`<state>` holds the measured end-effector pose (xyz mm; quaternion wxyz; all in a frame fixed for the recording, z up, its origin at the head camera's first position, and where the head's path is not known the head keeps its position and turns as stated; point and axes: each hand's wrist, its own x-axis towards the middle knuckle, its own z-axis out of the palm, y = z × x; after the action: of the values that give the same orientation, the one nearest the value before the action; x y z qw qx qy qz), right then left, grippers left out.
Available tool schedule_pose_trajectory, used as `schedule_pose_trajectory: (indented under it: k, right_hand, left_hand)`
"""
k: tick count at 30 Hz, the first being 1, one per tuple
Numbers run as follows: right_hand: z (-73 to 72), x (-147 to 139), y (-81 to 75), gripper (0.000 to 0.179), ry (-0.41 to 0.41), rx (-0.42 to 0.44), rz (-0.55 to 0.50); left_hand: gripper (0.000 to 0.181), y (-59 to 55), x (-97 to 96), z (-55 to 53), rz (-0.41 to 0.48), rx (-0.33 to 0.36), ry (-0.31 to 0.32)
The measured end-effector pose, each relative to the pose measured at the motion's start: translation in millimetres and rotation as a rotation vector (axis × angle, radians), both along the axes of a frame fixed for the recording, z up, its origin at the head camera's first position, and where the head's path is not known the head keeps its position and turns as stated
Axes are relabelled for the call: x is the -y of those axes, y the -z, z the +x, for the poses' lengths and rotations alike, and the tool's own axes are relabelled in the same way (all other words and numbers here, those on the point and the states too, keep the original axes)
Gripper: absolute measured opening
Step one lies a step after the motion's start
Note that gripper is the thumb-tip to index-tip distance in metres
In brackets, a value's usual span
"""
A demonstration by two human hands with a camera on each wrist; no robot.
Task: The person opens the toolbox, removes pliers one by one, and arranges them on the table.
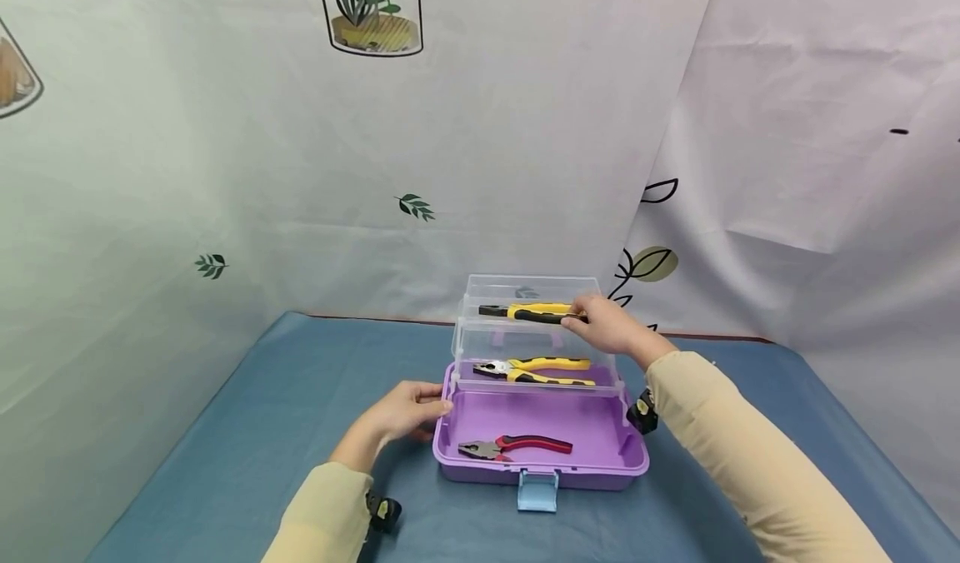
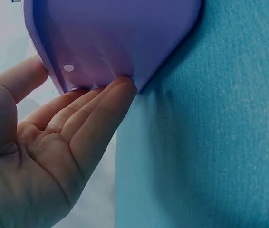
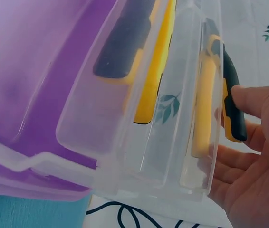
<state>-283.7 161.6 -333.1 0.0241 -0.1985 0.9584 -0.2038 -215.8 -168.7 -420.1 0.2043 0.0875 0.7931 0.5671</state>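
Observation:
My right hand (image 1: 602,323) is at the upper clear tray (image 1: 461,306), thumb and fingers pinching a handle end of yellow-and-black pliers (image 1: 536,316). In the right wrist view, that dark-and-yellow handle (image 3: 234,111) rises above the tray's edge beside the thumb. My left hand (image 1: 405,411) holds the left end of the purple toolbox (image 1: 536,409), thumb at the rim and fingertips against the outer wall (image 2: 101,38). Silver-jawed pliers with yellow handles (image 1: 551,364) lie in the lower clear tray. Pliers with red-and-black handles (image 1: 534,442) lie in the toolbox's bottom.
The toolbox stands open on a blue-covered table (image 1: 322,380), its light-blue latch (image 1: 537,491) hanging at the front. Behind it hangs a white cloth backdrop (image 1: 360,146) with plant prints. A black wrist camera (image 1: 642,413) is close to the box's right end.

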Motion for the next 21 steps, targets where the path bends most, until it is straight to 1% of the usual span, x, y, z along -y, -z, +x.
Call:
schedule_pose_trajectory:
  k: [2,9,11,15,17,21]
  right_hand:
    - [-0.3,-0.2,0.3,0.032,0.001,0.002,-0.003]
    - [0.3,0.0,0.0,0.025,0.0,-0.01,-0.024]
    - [0.4,0.3,0.3,0.033,0.005,0.009,-0.039]
    - [0.0,3.3,0.5,0.059,0.008,0.049,-0.047]
    - [-0.9,4.9,0.2,0.062,0.004,0.066,-0.035]
    - [-1.9,6.3,-2.8,0.061,-0.022,0.091,-0.031]
  left_hand:
    - [0.054,0.2,-0.4,0.0,-0.003,0.003,0.003]
    - [0.053,-0.1,-0.8,0.5,0.001,0.007,0.0]
    - [0.052,-0.9,-1.0,1.2,0.003,0.005,0.0]
    - [0.052,-1.4,-1.3,1.7,-0.002,0.004,-0.004]
    - [0.053,-1.4,-1.3,1.8,-0.002,0.004,-0.005]
    - [0.054,-1.4,-1.3,2.1,-0.002,0.012,-0.008]
